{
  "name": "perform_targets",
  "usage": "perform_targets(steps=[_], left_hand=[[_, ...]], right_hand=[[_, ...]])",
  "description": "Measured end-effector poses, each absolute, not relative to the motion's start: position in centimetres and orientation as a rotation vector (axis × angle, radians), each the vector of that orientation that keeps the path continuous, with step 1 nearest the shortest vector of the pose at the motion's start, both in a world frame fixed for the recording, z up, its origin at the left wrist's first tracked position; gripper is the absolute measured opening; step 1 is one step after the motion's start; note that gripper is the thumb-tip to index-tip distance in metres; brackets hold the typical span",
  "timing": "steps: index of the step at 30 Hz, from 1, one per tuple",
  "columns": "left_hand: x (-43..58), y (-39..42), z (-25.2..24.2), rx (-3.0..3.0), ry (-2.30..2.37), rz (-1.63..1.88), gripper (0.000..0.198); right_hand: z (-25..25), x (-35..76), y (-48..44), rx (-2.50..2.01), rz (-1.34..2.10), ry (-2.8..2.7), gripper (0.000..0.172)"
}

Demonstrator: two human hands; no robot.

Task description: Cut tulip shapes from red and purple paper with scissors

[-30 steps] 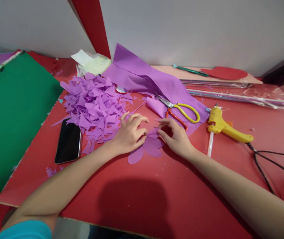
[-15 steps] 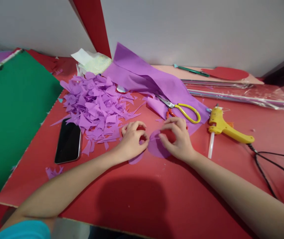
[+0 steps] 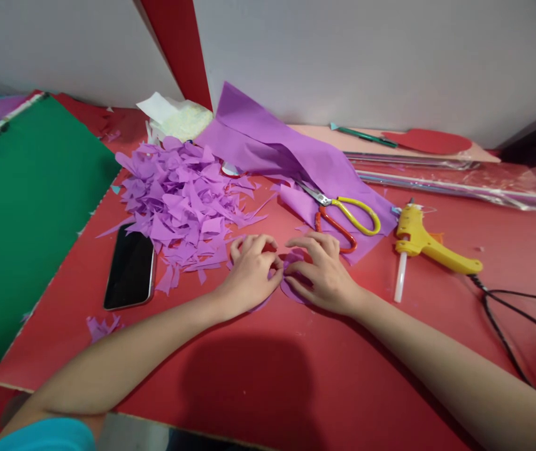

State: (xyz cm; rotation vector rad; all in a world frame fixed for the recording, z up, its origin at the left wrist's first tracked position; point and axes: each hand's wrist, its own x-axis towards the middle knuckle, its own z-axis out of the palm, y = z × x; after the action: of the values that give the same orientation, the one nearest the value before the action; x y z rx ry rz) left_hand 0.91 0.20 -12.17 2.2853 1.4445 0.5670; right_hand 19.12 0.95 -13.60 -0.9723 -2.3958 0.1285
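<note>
A rounded piece of purple paper (image 3: 291, 289) lies low on the red table, mostly covered by my hands. My left hand (image 3: 255, 270) pinches it near its middle, thumb and index finger together. From the other side my right hand (image 3: 317, 270) closes its fingertips on the same piece, close to the left fingertips. Scissors (image 3: 338, 216) with one yellow and one red handle rest just beyond my right hand, on a large purple sheet (image 3: 272, 147). A heap of purple paper scraps (image 3: 178, 200) is beyond and left of my left hand.
To the left are a black phone (image 3: 130, 266) and a large green board (image 3: 28, 219). A yellow glue gun (image 3: 430, 244) with a trailing cord lies at the right. Plastic-wrapped sticks (image 3: 451, 188), a green pen (image 3: 366, 135) and a red cutout (image 3: 432, 141) lie at the back.
My right hand has moved left, its fingers coming in beside the left fingertips and covering more of the purple piece. More of the red scissor handle shows.
</note>
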Motion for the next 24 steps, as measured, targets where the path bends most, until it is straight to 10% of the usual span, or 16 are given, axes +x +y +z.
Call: perform_targets(steps=[24], left_hand=[[0.56, 1.08, -11.87, 2.411, 1.339, 0.439, 0.011]], right_hand=[[-13.62, 18.49, 0.78, -1.049, 0.102, -2.421, 0.013]])
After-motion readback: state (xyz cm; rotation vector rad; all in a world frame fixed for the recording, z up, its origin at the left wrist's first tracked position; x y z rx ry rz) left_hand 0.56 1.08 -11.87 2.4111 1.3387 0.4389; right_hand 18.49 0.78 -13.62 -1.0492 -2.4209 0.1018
